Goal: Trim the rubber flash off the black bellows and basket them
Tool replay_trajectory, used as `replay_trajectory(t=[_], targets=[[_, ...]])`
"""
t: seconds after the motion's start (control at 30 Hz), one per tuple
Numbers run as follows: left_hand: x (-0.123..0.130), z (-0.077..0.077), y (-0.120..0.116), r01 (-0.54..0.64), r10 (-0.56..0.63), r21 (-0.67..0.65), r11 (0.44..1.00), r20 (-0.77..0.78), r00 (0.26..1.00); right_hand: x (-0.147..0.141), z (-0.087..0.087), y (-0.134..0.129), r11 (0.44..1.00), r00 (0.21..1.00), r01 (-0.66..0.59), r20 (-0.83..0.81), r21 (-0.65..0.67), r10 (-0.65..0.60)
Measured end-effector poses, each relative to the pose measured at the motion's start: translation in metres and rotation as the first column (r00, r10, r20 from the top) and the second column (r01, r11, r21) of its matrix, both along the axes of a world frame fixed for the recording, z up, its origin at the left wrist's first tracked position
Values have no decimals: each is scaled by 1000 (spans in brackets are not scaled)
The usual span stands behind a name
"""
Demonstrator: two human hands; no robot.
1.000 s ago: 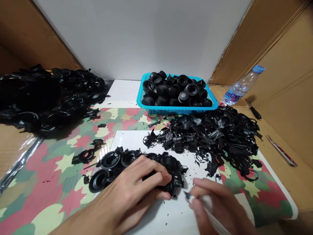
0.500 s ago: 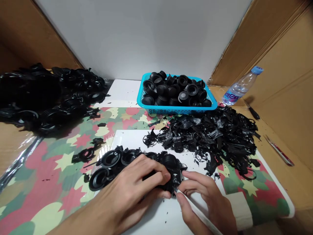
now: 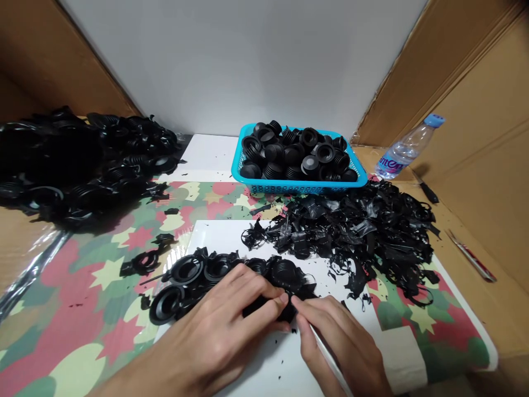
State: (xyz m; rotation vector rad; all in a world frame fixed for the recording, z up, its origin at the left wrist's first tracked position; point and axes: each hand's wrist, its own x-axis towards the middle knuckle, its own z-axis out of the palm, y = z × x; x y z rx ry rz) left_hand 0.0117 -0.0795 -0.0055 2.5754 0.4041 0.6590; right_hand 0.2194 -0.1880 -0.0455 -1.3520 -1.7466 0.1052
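Observation:
A joined cluster of black ribbed rubber parts (image 3: 285, 273) with round openings and ragged edges lies on a white board (image 3: 264, 364). My left hand (image 3: 231, 320) is closed over its near side, fingers bent and pressing it down. My right hand (image 3: 339, 336) pinches a slim white tool (image 3: 330, 361), held like a pen. The tool's tip is hidden among fingers and black rubber at the cluster's right end. The fingertips of both hands nearly meet there.
A blue basket (image 3: 300, 186) of ribbed black parts stands behind. Black rubber scraps (image 3: 372, 226) are heaped to the right. A water bottle (image 3: 407, 146), a black-handled knife (image 3: 427, 190) and a red-handled tool (image 3: 473, 256) lie beyond. More black rubber parts (image 3: 82, 171) are piled left.
My right hand has moved slightly up and left, its fingers now closer together and nearer the left fingertips. The tool's tip has gone out of sight. My left hand has barely shifted.

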Motion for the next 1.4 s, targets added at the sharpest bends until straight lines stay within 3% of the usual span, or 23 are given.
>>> replay_trajectory(t=[0.2,0.4,0.57,0.77,0.83,0.97,1.13,1.27,1.4], targets=[[0,-6,-2,-10,10,-21,1000,18,1000,-2,2,3,992,991,91,109,-85,-82],[-4,-11,-2,-22,24,-98,995,23,999,-8,-6,8,976,988,154,30,-151,-151],[-3,-5,2,-2,0,-186,983,-12,1000,-9,-7,13,957,965,261,-2,-127,-264],[-12,-2,4,27,-48,-330,944,-58,997,10,-3,19,907,904,421,92,-15,-418],[-16,-3,5,28,-61,-348,937,-82,995,14,-1,20,921,918,389,95,-14,-386],[-16,-2,7,14,-48,-311,950,-102,994,13,6,21,951,952,303,-12,-69,-304],[-7,-3,10,-33,16,-204,978,-84,996,16,9,13,935,931,349,-91,-66,-354],[2,-15,9,-83,82,-48,995,-7,997,19,6,-8,917,913,398,-92,-13,-397],[7,-23,8,-97,96,29,995,57,994,9,3,-10,966,966,257,-22,40,-256]])
